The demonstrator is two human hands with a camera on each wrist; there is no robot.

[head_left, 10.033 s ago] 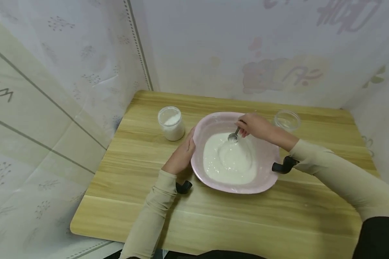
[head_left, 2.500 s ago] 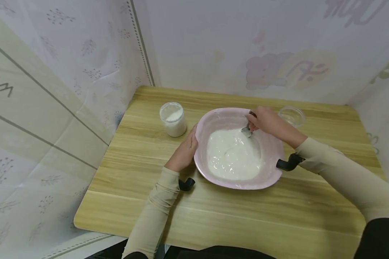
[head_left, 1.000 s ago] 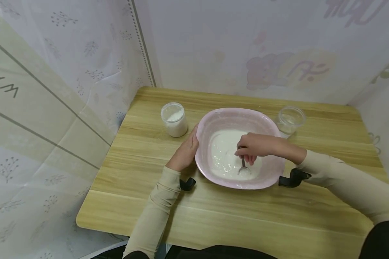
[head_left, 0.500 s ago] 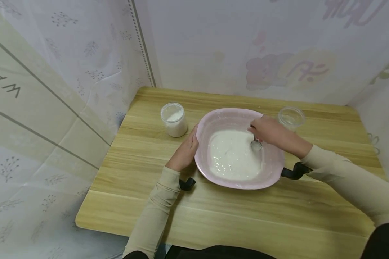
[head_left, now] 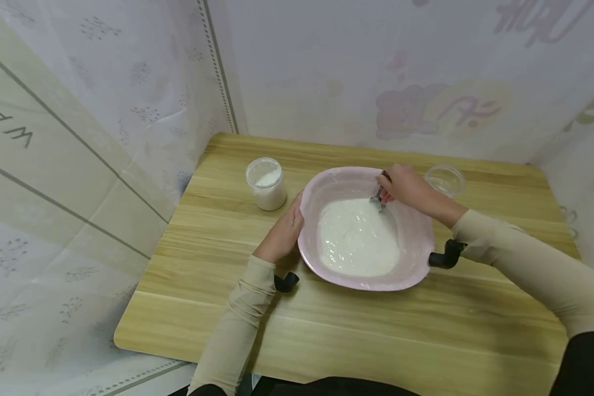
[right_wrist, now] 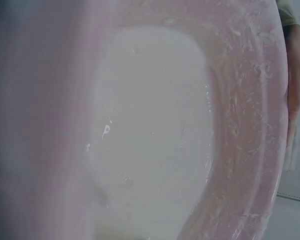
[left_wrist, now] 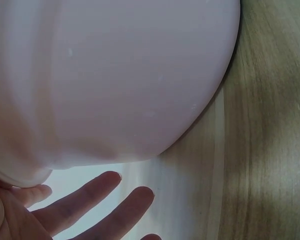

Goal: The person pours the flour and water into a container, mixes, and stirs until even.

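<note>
A pink plastic basin (head_left: pixel 416 242) stands on the wooden table, holding thick white liquid (head_left: pixel 358 239). Beside its left rim, my left hand (head_left: pixel 281 234) rests against the basin; the left wrist view shows its fingers (left_wrist: pixel 132 205) extended and spread below the rim. Over the far right part of the basin, my right hand (head_left: pixel 406 187) pinches the handle of a small metal spoon (head_left: pixel 377 201), whose bowl is at the liquid's far edge. White residue coats the inner wall in the right wrist view. That view does not show the spoon clearly.
A clear jar (head_left: pixel 267 184) partly filled with white powder stands left of the basin. Behind my right wrist is another clear container (head_left: pixel 445 180). The wooden table (head_left: pixel 203 302) has rounded corners, and patterned sheeting (head_left: pixel 302 71) rises behind it.
My right hand has swept the spoon round the basin, from the near side a second ago, up the right side, to the far edge. My left hand stays at the rim.
</note>
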